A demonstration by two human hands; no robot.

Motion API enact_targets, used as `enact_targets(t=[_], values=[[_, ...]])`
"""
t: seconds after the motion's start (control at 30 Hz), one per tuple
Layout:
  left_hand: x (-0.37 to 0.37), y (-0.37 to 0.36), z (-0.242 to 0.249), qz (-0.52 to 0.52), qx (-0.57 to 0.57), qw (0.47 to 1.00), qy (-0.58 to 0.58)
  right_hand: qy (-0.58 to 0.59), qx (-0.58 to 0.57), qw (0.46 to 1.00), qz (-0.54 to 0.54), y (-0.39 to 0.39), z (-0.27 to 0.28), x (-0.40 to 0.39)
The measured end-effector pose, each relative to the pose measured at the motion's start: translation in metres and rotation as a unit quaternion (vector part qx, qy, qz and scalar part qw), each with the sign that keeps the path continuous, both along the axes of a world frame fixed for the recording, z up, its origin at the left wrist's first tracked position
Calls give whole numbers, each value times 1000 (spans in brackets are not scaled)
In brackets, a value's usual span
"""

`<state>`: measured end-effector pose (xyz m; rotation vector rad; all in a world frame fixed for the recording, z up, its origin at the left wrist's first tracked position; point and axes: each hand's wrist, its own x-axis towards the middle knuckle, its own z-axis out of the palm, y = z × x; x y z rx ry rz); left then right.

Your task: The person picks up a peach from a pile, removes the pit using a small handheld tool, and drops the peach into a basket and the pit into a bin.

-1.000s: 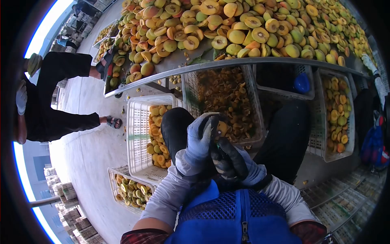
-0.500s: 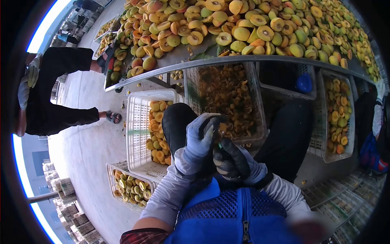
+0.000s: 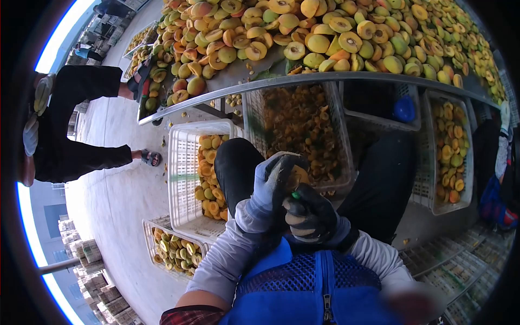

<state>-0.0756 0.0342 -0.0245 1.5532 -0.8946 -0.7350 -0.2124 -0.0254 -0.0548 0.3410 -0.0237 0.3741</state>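
My left hand (image 3: pixel 275 176), in a worn grey-white glove, is closed around a yellow peach (image 3: pixel 299 176), mostly hidden by the fingers. Just below it, my right hand (image 3: pixel 311 215), in a dark-coated glove, is wrapped around a small tool with a green handle (image 3: pixel 296 194); its working end is hidden at the fruit. Both hands meet above my lap. Beyond them a white crate (image 3: pixel 346 162) holds brownish peach scraps (image 3: pixel 298 127).
A metal-edged table (image 3: pixel 260 86) heaped with halved peaches (image 3: pixel 325 43) spans the front. Crates of peach halves stand left (image 3: pixel 179 179), lower left (image 3: pixel 173 249) and right (image 3: pixel 449 203). A person in dark trousers (image 3: pixel 81 86) is at left; another gloved hand (image 3: pixel 505 116) is at far right.
My left hand has tipped slightly, so more of the yellow peach shows. My right hand has shifted a little, and the green handle shows more clearly near the fruit.
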Motion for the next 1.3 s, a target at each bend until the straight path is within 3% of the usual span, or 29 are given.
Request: enact_targets(t=[0.03, 0.07, 0.13, 0.17, 0.23, 0.27, 0.3, 0.33, 0.37, 0.4, 0.43, 0.47, 0.5, 0.57, 0.6, 0.63, 0.67, 0.77, 0.83, 0.9, 1.07, 1.13, 1.17, 1.23, 1.27, 1.3], values=[[-1, -2, 1, -13, -22, 994, -104, 1, 4, 1000, 2, 1, -1, 0], [-3, -1, -7, -12, -19, 994, -103, -1, 5, 1000, -3, 2, -1, 0], [-7, 4, -35, 27, -60, 979, 191, -5, 5, 1000, -6, -2, 5, 3], [-16, 7, -42, 24, -80, 996, 44, -36, -29, 999, -24, -7, 16, 5], [-25, 14, -34, 158, -13, 975, 153, -71, -57, 994, -53, -11, 14, 7], [-5, 18, -22, 151, -1, 977, 151, -7, 19, 997, -79, -14, -4, 6], [14, 26, -8, 202, -16, 976, 78, 59, 94, 989, -96, -17, -24, 5], [32, 38, -10, 230, -36, 917, -323, 17, 126, 987, -96, -18, -43, 3], [68, 63, -14, 323, -56, 945, 13, 13, 123, 987, -98, -18, -41, 1], [98, 79, -9, 315, 31, 931, -183, 58, 56, 993, -89, -20, -38, 0], [133, 99, -22, 273, 129, 917, -260, 100, -14, 992, -79, -23, -35, 1], [150, 106, -16, 219, 408, 820, -336, 91, -19, 992, -82, -26, -32, 3], [156, 106, -17, 185, 500, 720, -445, 132, -65, 986, -78, -29, -29, 5], [166, 70, -15, 212, 366, 795, -435, 216, -154, 962, -69, -33, -27, 12], [155, 28, 6, 219, 324, 830, -398, 270, -165, 947, -58, -32, -31, 17], [169, 2, -3, 188, 235, 867, -398, 268, -168, 947, -55, -35, -28, 19], [169, -36, 10, 184, 290, 887, -307, 307, -202, 929, -36, -41, -21, 21], [213, -133, -6, 143, 360, 823, -415, 356, -226, 906, -27, -45, -21, 30], [233, -178, -35, 87, 383, 808, -440, 362, -221, 904, -54, -48, -26, 28], [227, -202, -45, 113, 444, 759, -463, 390, -238, 887, -71, -49, -30, 28], [217, -182, -39, 62, 313, 833, -452, 420, -279, 859, -95, -55, -23, 29], [136, -131, -9, 15, 162, 876, -455, 405, -444, 772, -206, -59, -11, 32], [105, -113, 6, -2, 173, 877, -448, 409, -444, 771, -204, -60, -12, 36], [66, -83, 9, -60, 159, 884, -435, 397, -565, 669, -274, -59, -17, 43], [51, -72, 7, -91, 170, 874, -446, 348, -552, 709, -267, -67, -2, 43], [41, -61, 10, -94, 172, 874, -444, 352, -550, 710, -265, -64, -2, 45]])
